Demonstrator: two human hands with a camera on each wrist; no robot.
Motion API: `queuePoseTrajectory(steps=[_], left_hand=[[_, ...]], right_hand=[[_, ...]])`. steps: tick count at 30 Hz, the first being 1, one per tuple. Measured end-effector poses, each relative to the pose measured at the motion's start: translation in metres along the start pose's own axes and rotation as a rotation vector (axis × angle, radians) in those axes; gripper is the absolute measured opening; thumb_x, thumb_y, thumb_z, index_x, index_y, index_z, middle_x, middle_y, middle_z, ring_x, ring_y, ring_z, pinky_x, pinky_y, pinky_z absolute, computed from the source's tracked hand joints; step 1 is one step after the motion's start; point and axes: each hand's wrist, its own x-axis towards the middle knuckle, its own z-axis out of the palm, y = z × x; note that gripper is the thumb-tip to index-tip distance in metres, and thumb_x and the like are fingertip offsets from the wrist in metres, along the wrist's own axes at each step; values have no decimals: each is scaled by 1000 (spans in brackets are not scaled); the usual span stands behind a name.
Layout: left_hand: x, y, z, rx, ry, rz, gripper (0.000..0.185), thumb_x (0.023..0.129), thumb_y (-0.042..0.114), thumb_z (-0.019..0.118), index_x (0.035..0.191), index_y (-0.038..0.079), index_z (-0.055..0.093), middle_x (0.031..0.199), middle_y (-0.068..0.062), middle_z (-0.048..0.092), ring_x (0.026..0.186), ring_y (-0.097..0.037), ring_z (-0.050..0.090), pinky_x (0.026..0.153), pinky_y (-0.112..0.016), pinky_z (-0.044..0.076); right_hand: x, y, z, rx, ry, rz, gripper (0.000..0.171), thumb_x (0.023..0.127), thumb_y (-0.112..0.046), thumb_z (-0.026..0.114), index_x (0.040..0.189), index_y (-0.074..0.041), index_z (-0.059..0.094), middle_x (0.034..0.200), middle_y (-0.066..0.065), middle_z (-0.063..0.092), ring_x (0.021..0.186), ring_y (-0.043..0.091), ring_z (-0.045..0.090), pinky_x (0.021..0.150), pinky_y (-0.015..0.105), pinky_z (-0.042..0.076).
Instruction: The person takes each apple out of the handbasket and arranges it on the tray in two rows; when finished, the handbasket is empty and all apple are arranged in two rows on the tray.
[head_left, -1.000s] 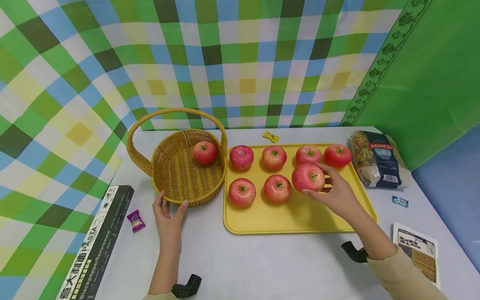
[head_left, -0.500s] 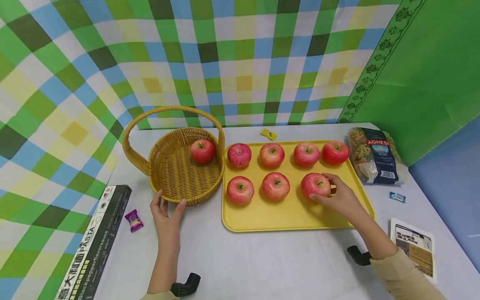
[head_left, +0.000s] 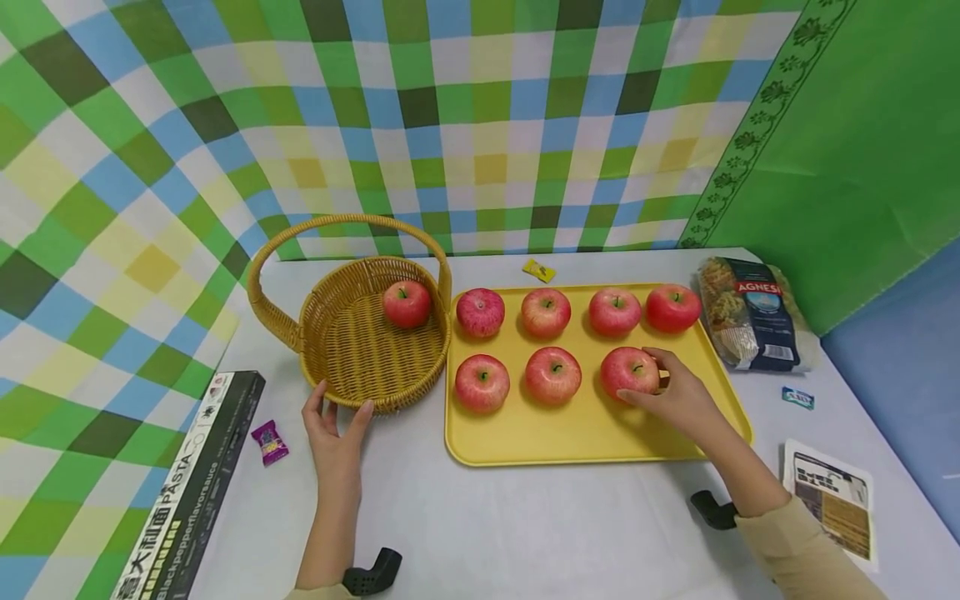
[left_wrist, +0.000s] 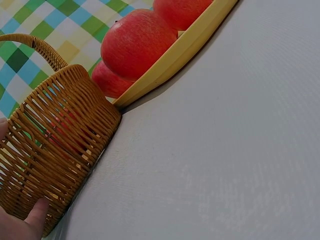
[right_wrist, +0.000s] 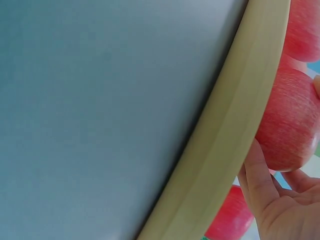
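Note:
My right hand grips a red apple between thumb and fingers, low over the right half of a yellow tray. In the right wrist view, fingers curve under and beside that apple, just past the tray's raised edge. Several other red apples stand on the tray in two rows. Left of it is a round wicker basket with a tall handle and one apple inside. My left hand touches the basket's near side, fingers spread; its thumb lies against the woven wall.
A pasta bag lies right of the tray. Small wrapped candies, yellow, purple and blue, lie around. A long black box flanks the left edge; a white-edged packet is near my right forearm.
My right hand has lowered the held apple to the near row of the tray, slightly right of where it was. The left hand stays at the basket.

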Motion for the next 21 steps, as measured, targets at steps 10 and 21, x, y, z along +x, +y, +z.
queuePoseTrajectory(steps=[10,21], left_hand=[[1,-1,-2,-12,-10,22,79,85,21,76,146,22,26,156,6,17,144,-18,17,114,-37,27],[1,0,-1,-5,-7,7,75,87,18,73,146,25,27,156,8,17,144,-16,17,115,-35,25]], right_hand=[[-4,-4,-5,-31,-28,-10,103,80,-55,72,149,1,20,141,29,34,119,44,43,95,56,46],[-14,-24,-32,-8,141,-93,93,86,-45,70,150,2,20,143,33,30,122,55,39,93,66,41]])
